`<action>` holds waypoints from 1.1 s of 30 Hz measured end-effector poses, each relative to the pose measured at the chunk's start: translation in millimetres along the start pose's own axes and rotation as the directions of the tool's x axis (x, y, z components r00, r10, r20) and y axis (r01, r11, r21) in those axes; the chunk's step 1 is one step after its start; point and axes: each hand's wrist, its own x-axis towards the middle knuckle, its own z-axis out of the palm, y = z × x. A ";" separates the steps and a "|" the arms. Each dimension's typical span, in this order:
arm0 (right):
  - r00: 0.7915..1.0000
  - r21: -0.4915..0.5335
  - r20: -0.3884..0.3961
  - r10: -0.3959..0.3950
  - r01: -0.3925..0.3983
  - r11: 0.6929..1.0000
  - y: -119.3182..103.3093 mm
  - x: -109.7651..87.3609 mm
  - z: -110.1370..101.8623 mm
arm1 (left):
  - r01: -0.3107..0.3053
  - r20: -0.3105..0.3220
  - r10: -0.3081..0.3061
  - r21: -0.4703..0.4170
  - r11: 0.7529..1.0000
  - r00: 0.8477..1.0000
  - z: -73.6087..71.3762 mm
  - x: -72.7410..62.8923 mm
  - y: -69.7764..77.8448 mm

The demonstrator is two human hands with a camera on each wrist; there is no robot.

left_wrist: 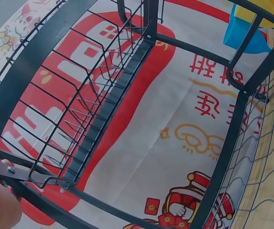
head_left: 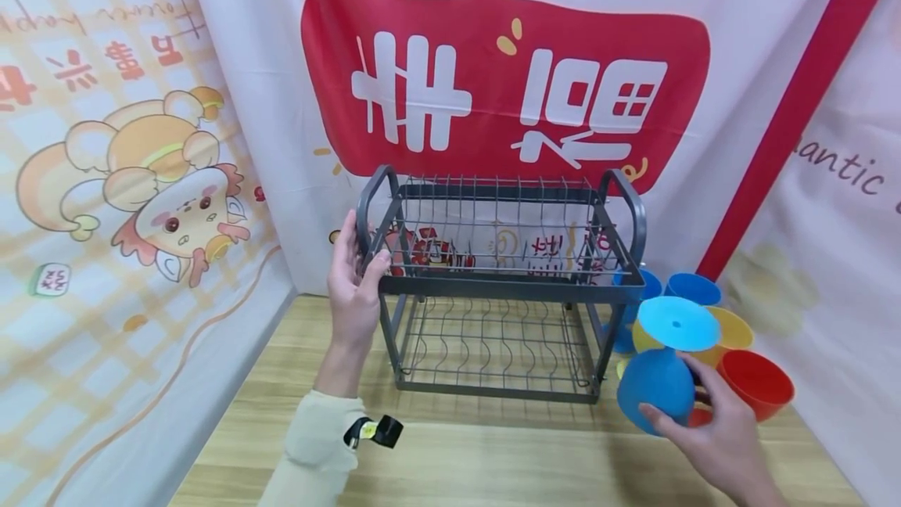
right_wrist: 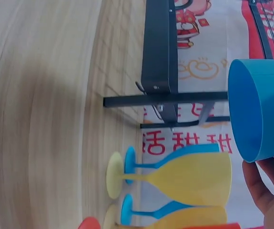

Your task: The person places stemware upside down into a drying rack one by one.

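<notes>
A blue plastic goblet (head_left: 655, 393) is held upside down by my right hand (head_left: 728, 433), its light blue round foot uppermost and its mouth downward. Thumb and fingers close around its bowl, right of the rack and well above the wooden table. The right wrist view shows the open mouth of that goblet (right_wrist: 246, 112) at the fingertips. My left hand (head_left: 354, 280) grips the left end of the two-tier dark metal dish rack (head_left: 507, 288), thumb over the front rail and fingers outside the frame. Part of the left hand (left_wrist: 3, 205) appears at the rail in the left wrist view.
Several goblets stand upright at the rack's right: a red goblet (head_left: 756, 386), yellow goblets (right_wrist: 189, 179) and blue goblets (head_left: 693, 288). Wire shelves form both tiers. The wooden table (head_left: 450, 460) meets a printed cloth backdrop (head_left: 267, 61) behind and on the sides.
</notes>
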 end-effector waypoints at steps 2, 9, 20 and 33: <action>1.000 -0.006 -0.018 0.020 -0.021 1.000 1.1 1.9 -5.3 | -0.009 -0.006 0.009 0.000 1.000 1.000 0.6 -0.4 -2.1; 0.993 -0.006 -0.122 -0.004 0.003 1.000 -13.1 12.1 -28.6 | -0.014 -0.017 0.014 -0.016 1.000 1.000 1.8 -2.0 -1.5; 0.971 0.037 -0.190 -0.144 0.154 0.987 -53.7 42.2 -67.8 | -0.020 0.001 0.020 -0.026 0.999 1.000 -0.1 -2.2 -3.6; 0.959 0.080 -0.224 -0.171 0.193 0.978 -91.1 66.3 -93.6 | 0.005 0.009 -0.005 -0.005 1.000 1.000 -0.1 -1.4 -2.2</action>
